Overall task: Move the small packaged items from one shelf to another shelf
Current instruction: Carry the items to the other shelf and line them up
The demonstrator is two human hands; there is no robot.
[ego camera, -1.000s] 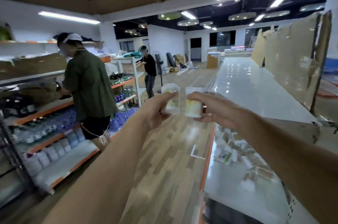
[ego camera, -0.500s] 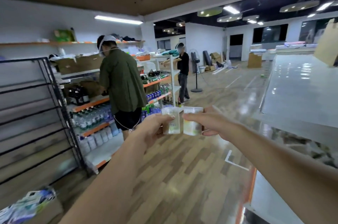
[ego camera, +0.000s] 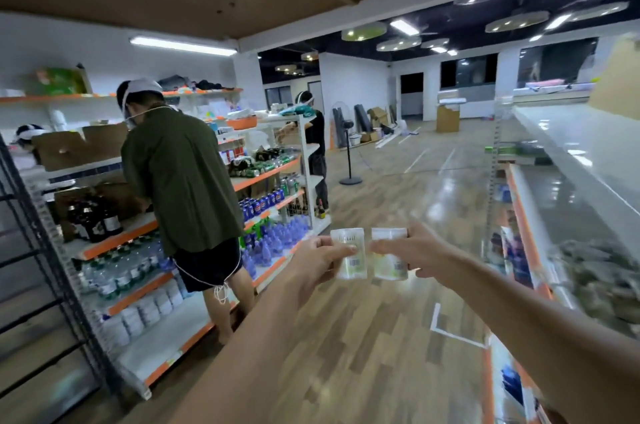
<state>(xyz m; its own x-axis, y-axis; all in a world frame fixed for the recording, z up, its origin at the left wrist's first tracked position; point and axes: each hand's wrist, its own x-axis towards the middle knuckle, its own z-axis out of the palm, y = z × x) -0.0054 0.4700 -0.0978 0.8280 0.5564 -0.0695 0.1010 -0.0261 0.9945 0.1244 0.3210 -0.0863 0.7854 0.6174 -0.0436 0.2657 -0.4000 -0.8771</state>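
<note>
Both my arms reach out over the aisle at chest height. My left hand (ego camera: 317,259) pinches a small clear plastic package (ego camera: 349,255) with a barcode and a yellowish label. My right hand (ego camera: 420,252) pinches a second small clear package (ego camera: 388,255) of the same kind. The two packages are side by side, almost touching. A white shelf unit with orange edges (ego camera: 530,240) runs along my right, its lower level holding blurred small goods. Another orange-edged shelf unit (ego camera: 138,233), full of bottles, stands on my left.
A person in a green shirt (ego camera: 180,181) stands at the left shelves, back to me. A second person (ego camera: 317,143) works farther down. A black wire rack (ego camera: 45,285) is at the near left. A standing fan (ego camera: 348,146) and cardboard boxes (ego camera: 446,117) are across the wooden floor.
My view has swung left, away from the right shelf unit toward the aisle and left shelves. Both hands have kept hold of their packages, which sit lower in view.
</note>
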